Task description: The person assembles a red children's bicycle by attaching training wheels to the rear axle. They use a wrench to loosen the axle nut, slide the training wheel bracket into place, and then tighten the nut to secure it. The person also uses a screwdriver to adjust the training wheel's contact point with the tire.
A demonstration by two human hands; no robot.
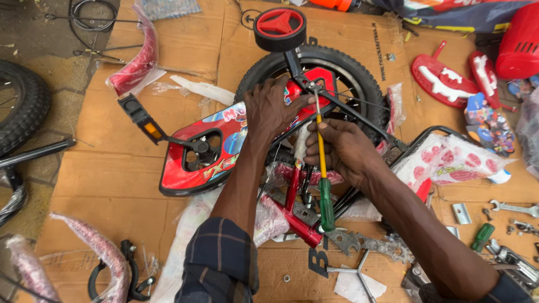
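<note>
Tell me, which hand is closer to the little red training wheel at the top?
Left. The left hand presses on the chain guard just below the training wheel; the right hand grips the screwdriver lower down, farther away.

The bike [252, 140] is laid mid-cardboard [112, 179], wheel [314, 67] toward the far edge; wrenches [514, 209] are scattered at the right edge, a tyre [19, 106] off the left.

The single head camera looked steeply down, close over the hands [314, 134] and cardboard [112, 185] on the floor.
</note>
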